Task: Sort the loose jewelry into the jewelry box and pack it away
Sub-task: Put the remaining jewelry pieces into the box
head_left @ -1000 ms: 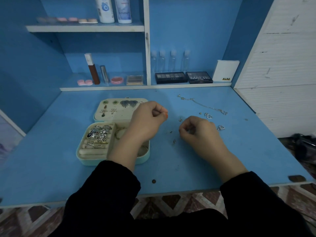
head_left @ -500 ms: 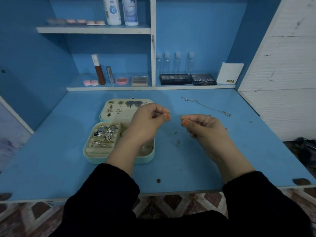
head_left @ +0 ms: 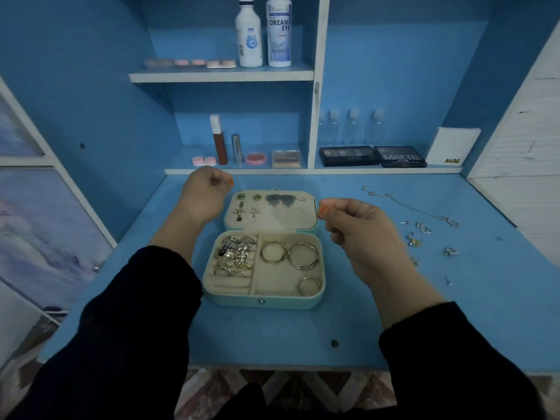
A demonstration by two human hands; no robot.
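An open mint jewelry box (head_left: 263, 302) lies mid-table. Its lid (head_left: 291, 219) carries several earrings; its tray holds rings (head_left: 238, 253) on the left and three hoops (head_left: 303, 256) on the right. My left hand (head_left: 203, 195) hovers beside the lid's far left corner, thumb pressed to curled fingers. My right hand (head_left: 360, 231) hangs by the lid's right edge, thumb and forefinger pinched; whatever each hand pinches is too small to make out. Loose pieces lie on the table to the right: a thin chain (head_left: 415, 207), small earrings (head_left: 424, 228), a ring (head_left: 450, 251) and a stud (head_left: 448, 280).
The blue table (head_left: 454, 313) ends in a front edge near my sleeves. A low shelf behind it holds eyeshadow palettes (head_left: 348, 155), a lipstick tube (head_left: 218, 140) and small clear bottles (head_left: 351, 125). Two white bottles (head_left: 263, 31) stand higher up. A white wall panel (head_left: 521, 147) closes the right side.
My hands drew apart: the left moved from over the box to its far left corner, the right lifted off the table toward the lid. The camera shifted, so the box now sits between them.
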